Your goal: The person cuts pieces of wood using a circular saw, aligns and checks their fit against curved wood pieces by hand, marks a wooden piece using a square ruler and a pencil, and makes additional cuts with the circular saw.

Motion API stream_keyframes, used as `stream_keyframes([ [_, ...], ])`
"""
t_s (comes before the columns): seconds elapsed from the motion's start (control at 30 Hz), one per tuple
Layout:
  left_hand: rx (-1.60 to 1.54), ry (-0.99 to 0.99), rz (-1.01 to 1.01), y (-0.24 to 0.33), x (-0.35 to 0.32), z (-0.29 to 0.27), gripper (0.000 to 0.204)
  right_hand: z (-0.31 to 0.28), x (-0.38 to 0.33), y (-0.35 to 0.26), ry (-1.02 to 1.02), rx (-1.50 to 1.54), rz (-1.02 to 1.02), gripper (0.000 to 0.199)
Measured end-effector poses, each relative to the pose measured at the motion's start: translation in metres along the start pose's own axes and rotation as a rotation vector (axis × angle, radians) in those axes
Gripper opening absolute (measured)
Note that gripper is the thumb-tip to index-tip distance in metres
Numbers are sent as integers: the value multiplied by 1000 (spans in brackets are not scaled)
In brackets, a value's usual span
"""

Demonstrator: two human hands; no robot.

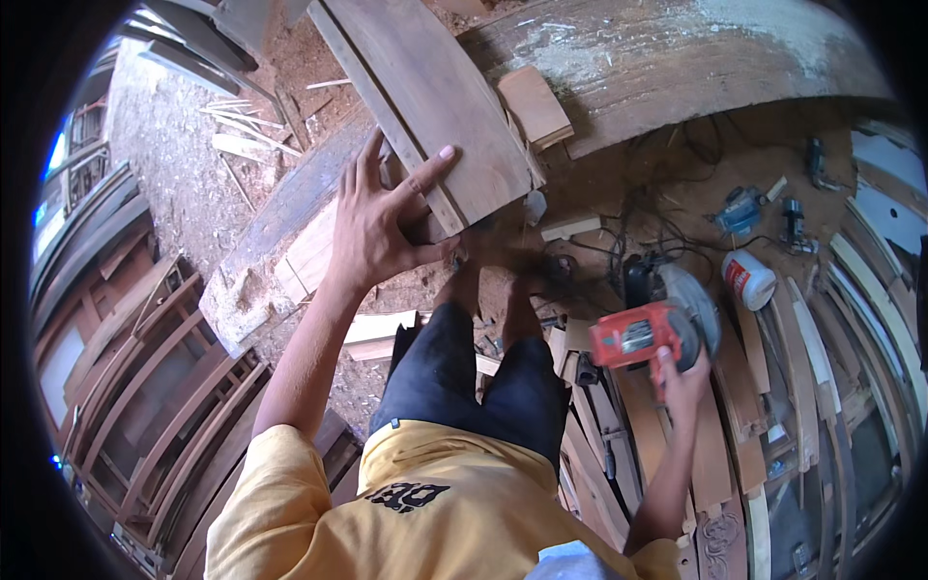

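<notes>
My left hand (382,227) grips the near end of a long brown wooden plank (425,97) that runs away from me across the workbench, thumb on top near its edge. My right hand (681,377) hangs low at my right side and holds a red circular saw (652,329) by its handle, blade guard pointing away. The saw is off the plank, well to its right. My legs in dark shorts stand between the two hands.
A small wood block (535,104) lies on the big worn beam (677,58) right of the plank. Power tools (742,208), cables and a white jar (749,278) sit on the floor at right. Wooden frames (155,387) are stacked at left. Planks cover the floor at lower right.
</notes>
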State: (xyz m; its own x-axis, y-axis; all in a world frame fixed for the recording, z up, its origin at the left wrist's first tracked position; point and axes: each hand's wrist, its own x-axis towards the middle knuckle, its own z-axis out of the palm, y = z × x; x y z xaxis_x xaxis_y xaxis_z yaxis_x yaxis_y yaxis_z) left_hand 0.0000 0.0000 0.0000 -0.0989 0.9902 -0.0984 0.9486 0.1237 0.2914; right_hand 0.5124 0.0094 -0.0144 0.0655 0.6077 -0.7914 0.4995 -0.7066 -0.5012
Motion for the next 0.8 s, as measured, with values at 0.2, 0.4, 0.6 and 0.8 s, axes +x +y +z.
stream_keyframes([
  [0.2,-111,-5,-51,1,-5,-3,106,50,-101,-52,164,76,-106,37],
  [0.4,-153,48,-17,3,-4,0,106,74,-162,-98,223,119,-179,30],
  [0.6,-196,55,-41,-4,-7,5,104,68,-180,-109,280,-140,-323,31],
  [0.8,-183,25,-41,-2,-5,5,104,71,-189,-129,329,-267,-377,32],
])
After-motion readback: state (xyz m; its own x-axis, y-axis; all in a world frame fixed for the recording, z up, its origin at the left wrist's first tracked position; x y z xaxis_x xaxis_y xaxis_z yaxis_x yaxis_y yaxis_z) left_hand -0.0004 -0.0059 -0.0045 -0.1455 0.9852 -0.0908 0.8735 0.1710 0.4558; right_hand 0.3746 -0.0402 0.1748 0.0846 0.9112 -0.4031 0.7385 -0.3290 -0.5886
